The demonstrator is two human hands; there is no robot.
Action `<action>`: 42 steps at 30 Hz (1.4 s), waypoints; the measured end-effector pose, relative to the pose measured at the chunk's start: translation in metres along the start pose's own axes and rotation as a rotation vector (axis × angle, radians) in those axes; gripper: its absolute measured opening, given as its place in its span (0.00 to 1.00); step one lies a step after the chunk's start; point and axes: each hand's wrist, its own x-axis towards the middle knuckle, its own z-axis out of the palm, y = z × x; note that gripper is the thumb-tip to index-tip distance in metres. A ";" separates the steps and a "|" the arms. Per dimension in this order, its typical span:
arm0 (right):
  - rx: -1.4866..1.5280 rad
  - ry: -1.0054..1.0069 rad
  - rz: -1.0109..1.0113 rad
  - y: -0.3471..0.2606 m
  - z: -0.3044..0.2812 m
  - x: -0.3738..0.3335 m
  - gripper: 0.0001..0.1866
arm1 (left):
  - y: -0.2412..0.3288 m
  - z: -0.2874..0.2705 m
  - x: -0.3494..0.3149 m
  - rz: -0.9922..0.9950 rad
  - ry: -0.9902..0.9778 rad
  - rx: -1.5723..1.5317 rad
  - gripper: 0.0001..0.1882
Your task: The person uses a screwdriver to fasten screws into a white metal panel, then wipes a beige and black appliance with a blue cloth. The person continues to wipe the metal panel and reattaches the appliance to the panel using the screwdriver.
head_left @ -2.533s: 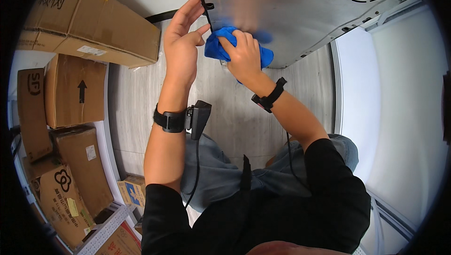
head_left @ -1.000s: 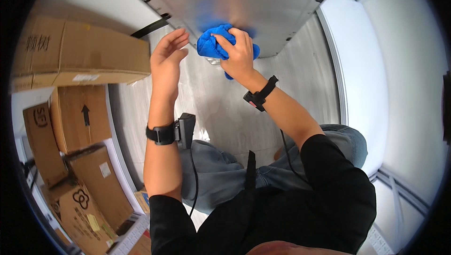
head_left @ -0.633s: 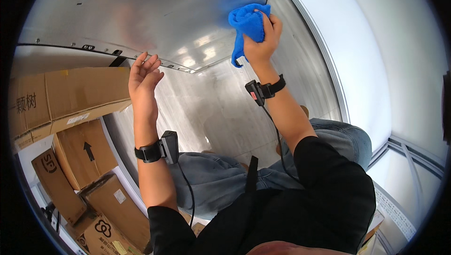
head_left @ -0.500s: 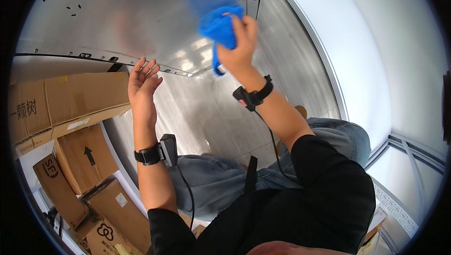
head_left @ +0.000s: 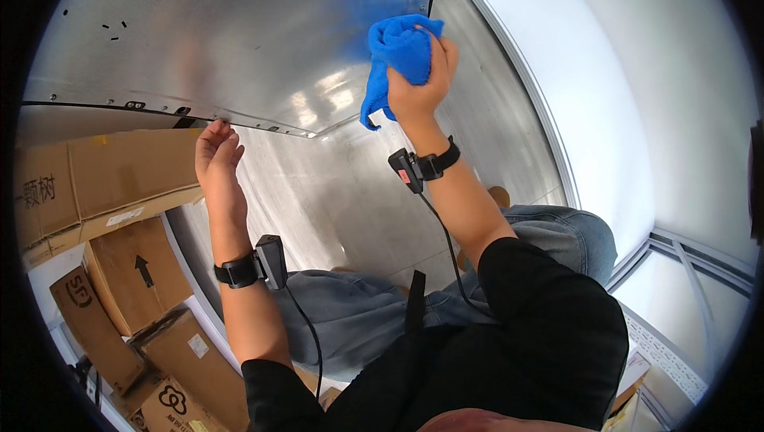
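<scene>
Drooping at one corner, the blue cloth [head_left: 400, 48] looks crumpled.

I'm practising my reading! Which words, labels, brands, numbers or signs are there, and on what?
Long cardboard box: big dark characters, which I won't copy out.
Box below it: an upward black arrow.
Narrow box: dark logo lettering, also not copied.
Bottom box: a black flower-shaped sign; smaller print unreadable.
Too small to read: white stickers on the long box and tilted box; red label on right wrist's device.
</scene>
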 end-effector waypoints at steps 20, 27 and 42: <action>-0.086 -0.120 -0.034 0.022 -0.007 -0.014 0.36 | -0.007 -0.009 0.010 0.028 0.015 -0.017 0.13; -0.120 -0.171 0.100 0.016 0.004 -0.048 0.38 | 0.002 -0.007 0.002 0.034 -0.041 0.027 0.13; -0.047 -0.136 0.234 0.036 -0.005 -0.076 0.38 | 0.001 -0.009 0.005 0.045 -0.019 0.032 0.11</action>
